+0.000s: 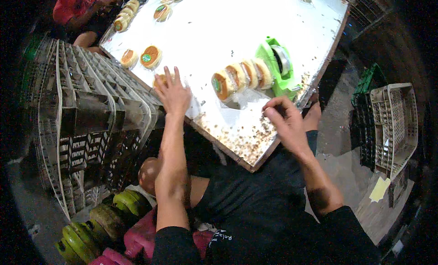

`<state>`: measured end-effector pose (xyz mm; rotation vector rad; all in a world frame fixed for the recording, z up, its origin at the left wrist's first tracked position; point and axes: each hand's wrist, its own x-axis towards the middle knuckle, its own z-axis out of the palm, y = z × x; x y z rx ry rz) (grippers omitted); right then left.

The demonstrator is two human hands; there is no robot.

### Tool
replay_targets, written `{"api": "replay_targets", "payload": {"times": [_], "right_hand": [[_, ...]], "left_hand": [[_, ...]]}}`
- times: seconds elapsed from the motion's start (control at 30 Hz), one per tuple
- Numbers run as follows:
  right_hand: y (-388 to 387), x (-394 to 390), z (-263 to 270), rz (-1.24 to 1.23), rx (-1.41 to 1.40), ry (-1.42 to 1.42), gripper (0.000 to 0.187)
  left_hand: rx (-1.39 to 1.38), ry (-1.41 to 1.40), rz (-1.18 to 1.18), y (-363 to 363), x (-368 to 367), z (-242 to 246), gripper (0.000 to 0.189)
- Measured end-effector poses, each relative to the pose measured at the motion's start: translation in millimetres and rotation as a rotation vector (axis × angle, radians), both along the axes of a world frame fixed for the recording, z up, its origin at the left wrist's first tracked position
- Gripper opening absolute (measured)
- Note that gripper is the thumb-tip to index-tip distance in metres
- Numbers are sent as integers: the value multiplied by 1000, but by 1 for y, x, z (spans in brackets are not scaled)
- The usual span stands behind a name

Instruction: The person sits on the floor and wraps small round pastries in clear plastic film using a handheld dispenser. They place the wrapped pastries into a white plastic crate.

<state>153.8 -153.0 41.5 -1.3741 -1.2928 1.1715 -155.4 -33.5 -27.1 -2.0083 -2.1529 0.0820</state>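
My left hand (172,95) lies with spread fingers over a round bun (160,80) at the table's left edge, partly covering it. My right hand (284,119) is near the table's front corner with thumb and forefinger close together; whether something thin is between them cannot be told. Just beyond it stands a green tape dispenser (285,78) with a roll of clear tape (280,59). Beside the dispenser, several wrapped buns (222,86) stand on edge in a row, the nearest bearing a green sticker. Two more buns, one stickered (150,57) and another (128,58), lie beyond my left hand.
The white tabletop (222,32) has brown specks at its front corner. More wrapped buns (162,12) lie farther back. Stacked plastic crates (89,111) stand close on the left, another crate (393,128) on the right. Green gas cylinders (80,241) are at lower left. Another person (78,8) is at upper left.
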Motion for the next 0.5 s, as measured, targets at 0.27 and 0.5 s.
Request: {"api": "replay_targets", "payload": {"times": [0.27,0.5], "right_hand": [[27,-23,28,73,560,-436,53],[35,-82,35,-129,345,7,68]], "left_hand": [[-443,-1489,-74,-33,23,128,53],[33,-2112,-49,-79,81,131,59]]}}
